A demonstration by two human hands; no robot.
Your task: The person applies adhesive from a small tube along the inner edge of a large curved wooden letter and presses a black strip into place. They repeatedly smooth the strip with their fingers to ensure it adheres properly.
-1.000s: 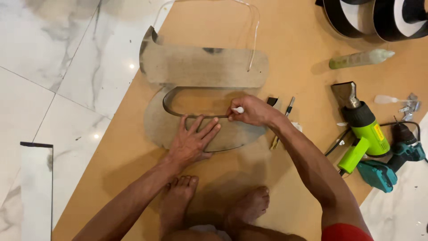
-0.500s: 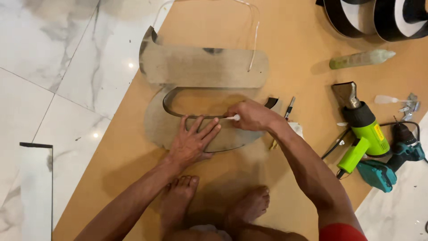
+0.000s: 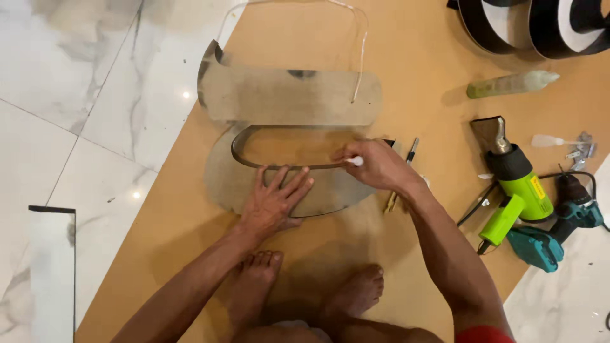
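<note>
Left hand (image 3: 274, 202) lies flat, fingers spread, pressing the curved clear plastic sheet (image 3: 279, 190) against the brown board (image 3: 419, 70) on the floor. Right hand (image 3: 375, 166) is closed around a small white marker (image 3: 354, 161), its tip at the sheet's dark inner edge. A straight clear panel (image 3: 289, 96) lies just beyond (touching the curved piece). A green heat gun (image 3: 518, 190) and teal drill (image 3: 549, 235) lie at right.

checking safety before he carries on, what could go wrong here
The left hand is spread flat on the curved clear panel right beside the line where the right hand works a small white tool; a slip could hit the fingers. The bare feet sit close to the panel's edge.
</note>
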